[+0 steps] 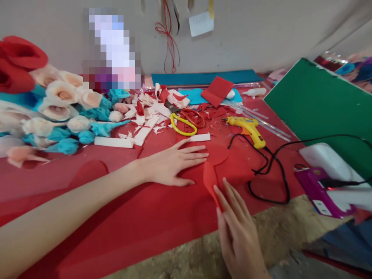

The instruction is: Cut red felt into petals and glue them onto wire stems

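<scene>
My left hand lies flat with fingers stretched out on the red foam sheet, pressing it down. Close to its right, my right hand holds a small red foam petal upright between thumb and fingers. The petal's lower edge is tucked behind my fingertips. A rounded red cut piece lies just beyond the left fingertips.
A yellow glue gun with a black cord lies right of centre. Yellow-handled scissors and red ones sit among white and red scraps. Foam roses pile at left. A green board leans at right, a purple power strip below it.
</scene>
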`<state>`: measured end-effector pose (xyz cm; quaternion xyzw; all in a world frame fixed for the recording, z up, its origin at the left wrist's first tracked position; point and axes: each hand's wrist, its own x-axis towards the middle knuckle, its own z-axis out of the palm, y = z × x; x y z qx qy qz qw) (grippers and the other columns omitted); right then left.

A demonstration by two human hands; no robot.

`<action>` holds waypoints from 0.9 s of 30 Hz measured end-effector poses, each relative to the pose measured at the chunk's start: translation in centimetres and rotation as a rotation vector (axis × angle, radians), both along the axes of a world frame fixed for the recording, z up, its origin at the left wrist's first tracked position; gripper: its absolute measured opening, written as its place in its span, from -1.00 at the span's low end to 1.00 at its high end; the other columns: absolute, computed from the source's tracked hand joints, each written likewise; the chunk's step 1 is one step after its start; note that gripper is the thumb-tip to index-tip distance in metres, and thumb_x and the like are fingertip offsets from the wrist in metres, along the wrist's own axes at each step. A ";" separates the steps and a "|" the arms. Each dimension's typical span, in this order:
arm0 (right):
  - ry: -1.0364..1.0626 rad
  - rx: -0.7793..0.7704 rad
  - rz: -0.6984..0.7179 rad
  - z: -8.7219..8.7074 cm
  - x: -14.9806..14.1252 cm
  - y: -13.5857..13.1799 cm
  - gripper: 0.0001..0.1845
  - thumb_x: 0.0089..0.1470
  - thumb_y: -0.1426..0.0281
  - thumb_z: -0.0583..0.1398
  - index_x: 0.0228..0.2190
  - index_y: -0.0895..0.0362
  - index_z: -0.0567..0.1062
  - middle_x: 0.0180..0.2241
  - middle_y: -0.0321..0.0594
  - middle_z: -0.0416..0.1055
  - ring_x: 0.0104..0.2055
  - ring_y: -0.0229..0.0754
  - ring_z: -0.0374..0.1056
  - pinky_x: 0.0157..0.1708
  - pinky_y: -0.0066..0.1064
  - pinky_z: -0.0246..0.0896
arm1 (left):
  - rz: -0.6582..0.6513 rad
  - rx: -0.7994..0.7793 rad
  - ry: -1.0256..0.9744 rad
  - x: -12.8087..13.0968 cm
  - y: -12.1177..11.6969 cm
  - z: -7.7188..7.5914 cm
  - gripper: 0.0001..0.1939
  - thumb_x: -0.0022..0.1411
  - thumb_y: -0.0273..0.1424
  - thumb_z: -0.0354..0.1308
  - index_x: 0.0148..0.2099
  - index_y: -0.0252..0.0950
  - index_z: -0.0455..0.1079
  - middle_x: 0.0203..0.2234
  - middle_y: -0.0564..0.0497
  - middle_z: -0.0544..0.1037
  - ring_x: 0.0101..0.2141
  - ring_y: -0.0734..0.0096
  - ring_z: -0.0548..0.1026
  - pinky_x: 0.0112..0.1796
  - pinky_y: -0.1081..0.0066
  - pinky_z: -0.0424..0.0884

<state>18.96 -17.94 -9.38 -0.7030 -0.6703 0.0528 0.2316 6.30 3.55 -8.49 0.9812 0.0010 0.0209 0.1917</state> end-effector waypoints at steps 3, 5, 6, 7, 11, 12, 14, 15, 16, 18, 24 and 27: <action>-0.052 -0.038 0.095 0.1 -1.1 0.2 -0.40 0.03 0.62 -0.06 0.14 0.22 0.02 0.19 0.06 -0.09 0.22 0.05 -0.21 0.00 0.01 0.11 | -0.022 -0.011 -0.016 -0.1 0.2 -0.1 -0.36 0.10 -0.28 0.01 0.22 -0.31 -0.02 0.19 -0.07 0.08 0.21 0.23 -0.10 0.15 0.09 -0.40; -0.081 -0.077 0.134 0.2 -1.8 0.4 -0.37 -0.01 0.63 -0.05 0.13 0.22 0.06 0.19 0.07 -0.12 0.23 0.09 -0.24 -0.01 0.03 0.13 | -0.053 -0.010 -0.018 -0.2 0.3 -0.1 -0.35 0.10 -0.28 0.01 0.22 -0.32 -0.03 0.19 -0.08 0.07 0.21 0.23 -0.11 0.14 0.09 -0.41; -0.090 -0.092 0.150 0.2 -2.0 0.5 -0.37 -0.03 0.63 -0.04 0.13 0.22 0.08 0.19 0.08 -0.12 0.23 0.10 -0.25 -0.02 0.03 0.14 | -0.067 -0.008 -0.012 -0.3 0.4 0.0 -0.34 0.10 -0.27 0.00 0.23 -0.32 -0.04 0.20 -0.09 0.05 0.22 0.24 -0.12 0.14 0.10 -0.42; -0.097 -0.097 0.165 0.3 -2.2 0.6 -0.37 -0.04 0.63 -0.04 0.12 0.23 0.10 0.19 0.09 -0.10 0.23 0.11 -0.25 -0.03 0.03 0.16 | -0.077 -0.007 -0.003 -0.3 0.4 0.0 -0.33 0.11 -0.25 -0.01 0.23 -0.33 -0.06 0.20 -0.09 0.03 0.22 0.24 -0.12 0.14 0.11 -0.43; -0.117 -0.085 0.204 0.5 -2.7 0.9 -0.39 -0.05 0.61 -0.03 0.10 0.26 0.15 0.14 0.13 0.02 0.22 0.13 -0.21 -0.06 0.03 0.19 | -0.088 -0.016 0.026 -0.3 0.6 0.2 -0.32 0.16 -0.16 -0.09 0.25 -0.33 -0.13 0.22 -0.09 -0.01 0.22 0.26 -0.13 0.14 0.12 -0.44; -0.121 -0.082 0.206 0.5 -2.7 0.9 -0.40 -0.05 0.61 -0.03 0.09 0.27 0.16 0.14 0.13 0.03 0.21 0.13 -0.18 -0.06 0.03 0.20 | -0.092 -0.019 0.027 -0.3 0.6 0.2 -0.32 0.16 -0.15 -0.10 0.26 -0.32 -0.14 0.22 -0.09 -0.01 0.22 0.25 -0.13 0.14 0.12 -0.44; -0.127 -0.079 0.205 0.6 -2.7 0.9 -0.40 -0.06 0.61 -0.03 0.08 0.27 0.19 0.13 0.13 0.05 0.20 0.13 -0.13 -0.07 0.03 0.20 | -0.100 -0.025 0.021 -0.3 0.7 0.2 -0.31 0.16 -0.15 -0.10 0.26 -0.32 -0.15 0.21 -0.09 0.00 0.22 0.25 -0.12 0.14 0.11 -0.44; -0.129 -0.075 0.204 0.7 -2.7 1.0 -0.41 -0.06 0.61 -0.03 0.07 0.27 0.20 0.13 0.13 0.06 0.19 0.14 -0.12 -0.08 0.03 0.20 | -0.103 -0.028 0.017 -0.3 0.7 0.2 -0.31 0.16 -0.16 -0.09 0.26 -0.31 -0.16 0.21 -0.09 0.01 0.22 0.24 -0.11 0.14 0.11 -0.44; -0.131 -0.072 0.204 0.7 -2.8 1.0 -0.41 -0.06 0.61 -0.04 0.07 0.27 0.21 0.12 0.13 0.07 0.19 0.14 -0.10 -0.08 0.03 0.20 | -0.102 -0.031 0.012 -0.3 0.7 0.2 -0.31 0.15 -0.18 -0.08 0.26 -0.31 -0.16 0.21 -0.09 0.01 0.22 0.24 -0.11 0.14 0.11 -0.43; -0.132 -0.064 0.202 0.8 -2.8 1.2 -0.42 -0.06 0.61 -0.04 0.06 0.27 0.22 0.11 0.12 0.10 0.18 0.13 -0.08 -0.07 0.01 0.20 | -0.088 -0.026 0.006 -0.2 0.6 0.1 -0.32 0.13 -0.26 -0.06 0.26 -0.31 -0.13 0.21 -0.08 0.02 0.22 0.24 -0.11 0.14 0.11 -0.41; -0.104 -0.041 0.159 1.0 -3.2 1.8 -0.54 0.05 0.52 -0.03 0.02 0.22 0.30 0.07 -0.01 0.21 0.12 0.03 0.07 -0.06 -0.06 0.19 | -0.042 0.014 0.015 -0.1 0.4 -0.2 -0.33 0.07 -0.36 -0.02 0.23 -0.33 -0.06 0.20 -0.06 0.04 0.22 0.23 -0.15 0.14 0.09 -0.41; -0.084 -0.028 0.129 1.2 -3.2 1.9 -0.59 0.10 0.42 -0.02 -0.01 0.22 0.33 0.05 -0.05 0.24 0.10 0.01 0.10 -0.05 -0.10 0.19 | -0.047 0.008 0.011 -0.2 0.4 -0.2 -0.42 0.15 -0.43 -0.11 0.23 -0.33 -0.05 0.20 -0.05 0.04 0.22 0.29 -0.13 0.15 0.10 -0.37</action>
